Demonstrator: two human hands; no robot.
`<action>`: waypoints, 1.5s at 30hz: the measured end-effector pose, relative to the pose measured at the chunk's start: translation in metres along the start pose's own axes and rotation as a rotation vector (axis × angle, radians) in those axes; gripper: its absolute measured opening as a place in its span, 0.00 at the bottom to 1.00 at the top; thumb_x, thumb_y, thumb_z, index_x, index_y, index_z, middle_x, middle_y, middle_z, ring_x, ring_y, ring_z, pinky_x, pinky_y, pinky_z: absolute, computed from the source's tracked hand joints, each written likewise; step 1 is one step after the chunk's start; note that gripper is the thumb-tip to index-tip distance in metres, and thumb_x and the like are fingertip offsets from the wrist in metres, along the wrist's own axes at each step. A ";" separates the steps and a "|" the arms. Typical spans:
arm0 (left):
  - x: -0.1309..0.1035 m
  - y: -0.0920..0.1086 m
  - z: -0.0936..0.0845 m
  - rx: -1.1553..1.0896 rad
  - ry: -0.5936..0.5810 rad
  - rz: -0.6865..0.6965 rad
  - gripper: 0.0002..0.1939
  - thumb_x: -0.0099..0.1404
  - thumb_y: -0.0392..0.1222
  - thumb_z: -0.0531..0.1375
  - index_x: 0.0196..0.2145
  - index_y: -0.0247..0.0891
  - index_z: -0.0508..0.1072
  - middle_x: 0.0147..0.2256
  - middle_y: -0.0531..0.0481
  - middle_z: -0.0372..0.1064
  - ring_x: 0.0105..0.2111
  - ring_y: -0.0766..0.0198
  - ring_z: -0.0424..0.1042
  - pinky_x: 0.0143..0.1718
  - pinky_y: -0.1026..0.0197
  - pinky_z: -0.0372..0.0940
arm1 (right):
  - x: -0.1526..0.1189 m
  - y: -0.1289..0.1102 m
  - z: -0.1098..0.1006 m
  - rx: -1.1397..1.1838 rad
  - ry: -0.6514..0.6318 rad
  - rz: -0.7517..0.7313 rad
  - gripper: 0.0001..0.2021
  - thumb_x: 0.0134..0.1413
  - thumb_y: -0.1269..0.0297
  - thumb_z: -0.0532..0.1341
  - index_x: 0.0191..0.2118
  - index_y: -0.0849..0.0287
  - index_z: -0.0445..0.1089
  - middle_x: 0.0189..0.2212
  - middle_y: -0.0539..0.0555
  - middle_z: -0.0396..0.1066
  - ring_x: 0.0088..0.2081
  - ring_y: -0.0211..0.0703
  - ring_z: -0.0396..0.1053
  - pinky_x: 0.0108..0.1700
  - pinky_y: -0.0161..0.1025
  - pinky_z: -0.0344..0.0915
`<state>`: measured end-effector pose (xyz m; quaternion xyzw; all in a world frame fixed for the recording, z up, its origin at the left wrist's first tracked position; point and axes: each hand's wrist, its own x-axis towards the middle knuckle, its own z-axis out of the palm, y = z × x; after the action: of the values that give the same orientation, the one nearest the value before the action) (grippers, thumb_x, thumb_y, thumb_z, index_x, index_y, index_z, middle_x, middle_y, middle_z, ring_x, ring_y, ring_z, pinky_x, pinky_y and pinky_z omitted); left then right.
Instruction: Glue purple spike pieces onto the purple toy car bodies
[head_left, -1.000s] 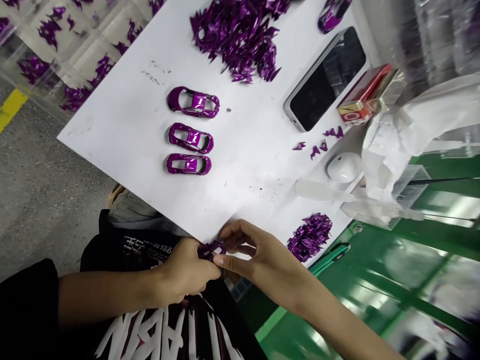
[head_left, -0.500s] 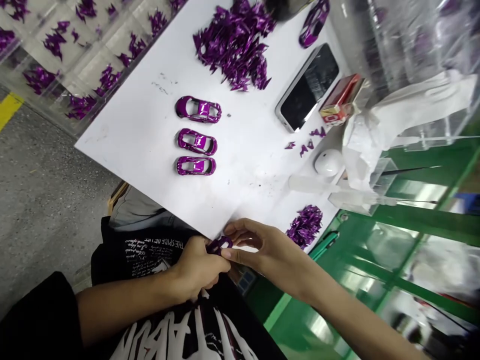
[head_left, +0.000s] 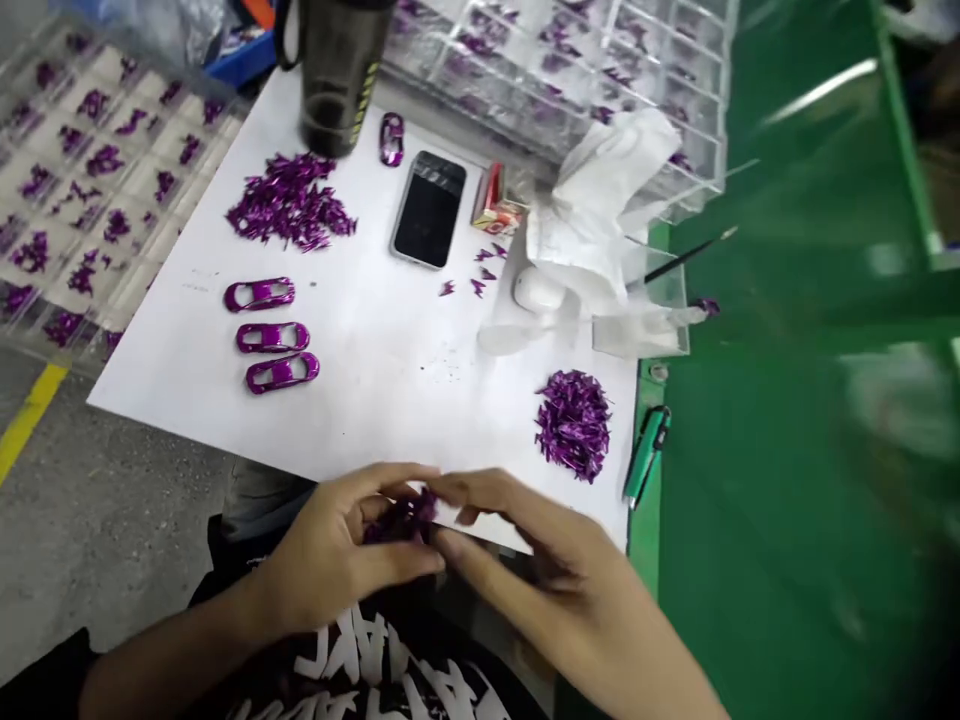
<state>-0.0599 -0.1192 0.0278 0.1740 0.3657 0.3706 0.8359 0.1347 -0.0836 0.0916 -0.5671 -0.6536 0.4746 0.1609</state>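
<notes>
At the near edge of the white sheet, my left hand (head_left: 322,555) grips a purple toy car body (head_left: 401,517), which is blurred and partly covered by fingers. My right hand (head_left: 525,550) meets it from the other side, thumb and fingertips pinched at the car body's end. Three purple car bodies lie left of centre: an upper one (head_left: 259,294), a middle one (head_left: 272,338) and a lower one (head_left: 283,373). Behind them is a large heap of purple pieces (head_left: 292,203). A smaller heap (head_left: 574,425) lies at the right.
A phone (head_left: 430,210), a red box (head_left: 496,200), white tissue (head_left: 577,220) and a white earbud case (head_left: 538,290) stand towards the back. A dark bottle (head_left: 337,80) is behind. Compartment trays (head_left: 142,255) flank the white sheet (head_left: 375,420). A green cutter (head_left: 647,455) lies right.
The view has turned and drawn back, bringing the bottle and more of the trays into sight. Both hands remain at the held car body, and my left fingers now wrap it differently.
</notes>
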 end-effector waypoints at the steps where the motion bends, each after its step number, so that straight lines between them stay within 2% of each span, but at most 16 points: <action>1: 0.008 0.005 -0.001 -0.053 -0.044 -0.012 0.28 0.59 0.35 0.74 0.57 0.45 0.76 0.44 0.49 0.76 0.41 0.60 0.79 0.55 0.47 0.72 | 0.003 0.004 -0.009 -0.052 0.097 -0.023 0.09 0.62 0.52 0.66 0.41 0.50 0.78 0.41 0.53 0.81 0.42 0.49 0.80 0.40 0.40 0.77; 3: 0.021 0.013 -0.001 -0.198 -0.162 -0.004 0.26 0.61 0.39 0.74 0.56 0.48 0.77 0.42 0.51 0.76 0.36 0.65 0.79 0.53 0.47 0.75 | 0.015 0.012 -0.030 -0.161 0.361 0.034 0.12 0.62 0.48 0.64 0.39 0.50 0.79 0.40 0.54 0.81 0.42 0.52 0.80 0.40 0.44 0.77; 5: 0.029 0.016 0.001 -0.347 -0.236 0.013 0.21 0.65 0.42 0.72 0.55 0.49 0.78 0.42 0.52 0.76 0.35 0.68 0.79 0.50 0.50 0.77 | 0.034 0.023 -0.049 -0.218 0.619 0.132 0.14 0.60 0.46 0.65 0.38 0.51 0.77 0.37 0.54 0.81 0.38 0.53 0.79 0.41 0.49 0.76; 7: 0.034 0.018 0.005 -0.440 -0.233 0.012 0.17 0.68 0.45 0.69 0.54 0.48 0.78 0.42 0.51 0.76 0.36 0.68 0.78 0.45 0.55 0.79 | 0.058 0.036 -0.062 -0.193 0.733 0.150 0.15 0.57 0.48 0.67 0.42 0.53 0.74 0.40 0.56 0.80 0.41 0.54 0.79 0.46 0.53 0.76; 9: 0.038 0.021 0.011 -0.484 -0.190 -0.001 0.16 0.70 0.47 0.67 0.53 0.45 0.78 0.41 0.49 0.76 0.36 0.68 0.76 0.41 0.60 0.79 | 0.084 0.052 -0.065 -0.135 0.724 0.090 0.22 0.52 0.49 0.69 0.49 0.54 0.71 0.47 0.59 0.79 0.46 0.57 0.79 0.50 0.57 0.76; 11: 0.042 0.024 0.016 -0.500 -0.151 -0.010 0.15 0.69 0.47 0.68 0.52 0.43 0.79 0.40 0.48 0.75 0.36 0.68 0.75 0.39 0.62 0.78 | 0.107 0.065 -0.061 -0.097 0.656 0.016 0.27 0.50 0.49 0.71 0.53 0.55 0.68 0.50 0.61 0.78 0.49 0.59 0.78 0.52 0.59 0.75; 15: 0.052 0.028 0.022 -0.464 -0.096 0.042 0.14 0.63 0.41 0.73 0.47 0.45 0.82 0.39 0.51 0.74 0.36 0.70 0.75 0.39 0.64 0.77 | 0.128 0.080 -0.045 0.025 0.558 -0.103 0.17 0.58 0.53 0.64 0.49 0.55 0.71 0.48 0.58 0.80 0.47 0.54 0.78 0.55 0.57 0.73; 20: 0.065 0.034 0.029 -0.427 -0.028 0.092 0.16 0.59 0.38 0.75 0.46 0.42 0.83 0.37 0.51 0.74 0.33 0.72 0.74 0.36 0.68 0.74 | 0.118 0.078 -0.039 0.137 0.660 -0.138 0.25 0.65 0.47 0.61 0.60 0.56 0.68 0.39 0.56 0.79 0.41 0.51 0.78 0.48 0.52 0.75; 25: 0.075 0.042 0.034 -0.370 0.033 0.098 0.16 0.61 0.39 0.75 0.47 0.42 0.81 0.37 0.52 0.74 0.32 0.72 0.74 0.36 0.67 0.75 | 0.104 0.063 -0.039 0.252 0.767 -0.175 0.26 0.66 0.45 0.60 0.63 0.54 0.69 0.31 0.51 0.77 0.32 0.46 0.76 0.42 0.48 0.77; 28: 0.085 0.049 0.033 -0.263 0.052 0.097 0.16 0.64 0.42 0.73 0.48 0.44 0.78 0.41 0.51 0.74 0.41 0.65 0.77 0.44 0.56 0.78 | 0.095 0.051 -0.041 0.308 0.818 -0.195 0.24 0.68 0.42 0.58 0.56 0.54 0.76 0.23 0.47 0.72 0.19 0.38 0.67 0.28 0.42 0.73; 30: 0.095 0.053 0.032 -0.136 0.026 0.104 0.16 0.65 0.44 0.72 0.48 0.43 0.75 0.43 0.50 0.74 0.46 0.58 0.78 0.46 0.49 0.79 | 0.088 0.043 -0.045 0.278 0.887 -0.170 0.25 0.70 0.42 0.55 0.45 0.55 0.82 0.16 0.45 0.66 0.14 0.36 0.59 0.22 0.40 0.65; 33: 0.113 0.057 0.028 0.073 -0.022 0.121 0.20 0.63 0.46 0.73 0.48 0.43 0.70 0.44 0.49 0.73 0.44 0.53 0.80 0.36 0.51 0.80 | 0.077 0.032 -0.051 0.165 1.170 -0.193 0.24 0.70 0.44 0.57 0.28 0.53 0.78 0.15 0.46 0.62 0.18 0.38 0.58 0.24 0.41 0.58; 36: 0.129 0.057 0.025 0.224 -0.023 0.171 0.25 0.60 0.47 0.74 0.48 0.43 0.66 0.42 0.50 0.72 0.38 0.57 0.79 0.28 0.59 0.76 | 0.071 0.024 -0.053 0.111 1.443 -0.323 0.17 0.61 0.48 0.67 0.26 0.51 0.70 0.23 0.48 0.62 0.24 0.40 0.61 0.28 0.41 0.58; 38: 0.136 0.055 0.023 0.284 -0.023 0.218 0.27 0.59 0.46 0.74 0.48 0.43 0.64 0.40 0.51 0.73 0.36 0.60 0.78 0.27 0.63 0.73 | 0.071 0.020 -0.049 0.190 1.427 -0.434 0.17 0.57 0.52 0.71 0.28 0.50 0.65 0.24 0.46 0.57 0.23 0.40 0.60 0.26 0.41 0.58; 42: 0.140 0.052 0.018 0.303 -0.049 0.243 0.27 0.61 0.44 0.73 0.52 0.43 0.64 0.38 0.53 0.71 0.33 0.65 0.74 0.28 0.64 0.72 | 0.072 0.024 -0.036 0.314 1.114 -0.637 0.18 0.61 0.61 0.67 0.31 0.49 0.55 0.20 0.41 0.50 0.17 0.36 0.51 0.21 0.40 0.56; 45: 0.139 0.050 0.015 0.289 -0.065 0.254 0.29 0.60 0.42 0.74 0.56 0.43 0.68 0.37 0.53 0.68 0.31 0.68 0.70 0.26 0.65 0.70 | 0.063 0.041 -0.027 0.196 0.906 -0.617 0.19 0.63 0.66 0.64 0.31 0.49 0.50 0.21 0.42 0.53 0.19 0.37 0.54 0.22 0.41 0.58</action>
<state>-0.0100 0.0178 -0.0009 0.3489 0.3632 0.4111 0.7599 0.1600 -0.0191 0.0519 -0.4792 -0.6075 0.1726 0.6095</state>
